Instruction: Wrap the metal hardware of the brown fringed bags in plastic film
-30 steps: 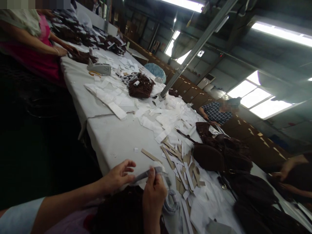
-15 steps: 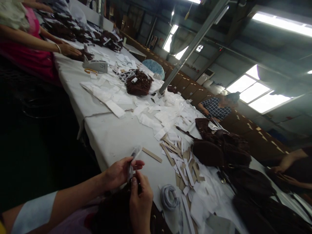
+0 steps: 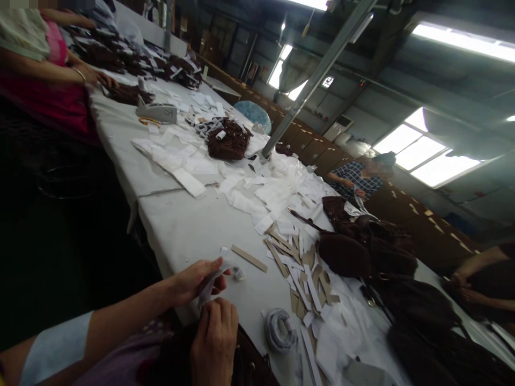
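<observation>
My left hand [image 3: 197, 281] is closed in a pinch on a thin, whitish, see-through strip [image 3: 207, 287], which looks like plastic wrap. One end of it curls out past the fingertips over the table. Just below, my right hand [image 3: 217, 335] has its fingers bent and pressed together at the strip's lower end. What those fingers grip is hidden behind them. Under both hands, against my body, lies a dark brown bag [image 3: 251, 362] with metal eyelets. A coil of grey wrapped strap [image 3: 280, 329] rests on the table to the right of my right hand.
Cardboard and paper strips [image 3: 309, 279] litter the white table [image 3: 173, 225]. Dark bags [image 3: 418, 305] line its right side. Farther off are a brown bag [image 3: 228, 139], a tape dispenser [image 3: 156, 111] and a metal post [image 3: 317, 80]. Several people work around the table.
My right hand has moved down and left, its fingers now curled with the back showing. The strip in my left hand has bent over to the right. A co-worker's hands at far left drew back.
</observation>
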Tool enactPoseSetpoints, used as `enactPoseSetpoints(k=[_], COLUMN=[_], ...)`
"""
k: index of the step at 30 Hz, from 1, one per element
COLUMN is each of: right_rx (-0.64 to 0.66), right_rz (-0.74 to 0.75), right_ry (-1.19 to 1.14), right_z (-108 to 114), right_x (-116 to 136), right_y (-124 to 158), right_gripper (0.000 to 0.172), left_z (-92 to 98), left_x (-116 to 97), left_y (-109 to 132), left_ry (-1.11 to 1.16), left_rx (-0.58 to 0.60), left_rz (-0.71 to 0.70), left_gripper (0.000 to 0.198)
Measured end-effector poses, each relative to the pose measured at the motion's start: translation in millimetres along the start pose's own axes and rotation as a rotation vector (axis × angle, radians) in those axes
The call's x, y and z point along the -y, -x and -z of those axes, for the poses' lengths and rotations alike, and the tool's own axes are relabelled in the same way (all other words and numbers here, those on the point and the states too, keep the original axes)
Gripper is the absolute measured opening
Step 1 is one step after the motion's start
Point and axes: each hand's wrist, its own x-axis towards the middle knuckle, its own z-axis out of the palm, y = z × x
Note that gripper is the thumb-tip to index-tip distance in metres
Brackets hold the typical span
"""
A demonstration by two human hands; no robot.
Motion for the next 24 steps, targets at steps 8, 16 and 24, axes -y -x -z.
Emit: enactPoseSetpoints(k=[8,16,24], right_rx=[-0.072,-0.376,-0.537], right_rz=[-0.458,-0.805,-0.815], right_ry=[-0.668,-1.403,-1.124], right_z=[19.6,77.5,117.3], right_x=[-18.1,-38.7,-47.0], right_y=[11.7,-21.0,-16.8], right_gripper=[0.031,0.033,0.041], left_z=[-11.7,-41.5,-50.2], left_x=[-11.1,-25.3,-22.6], left_y=[11.1,33.3,25.6], left_ry=[-0.121,-0.688,-0.941], left_rx=[0.196,0.459,0.407], left_rz=[-0.056,-0.016,-0.065], left_gripper=[0.032,0.040,0.032])
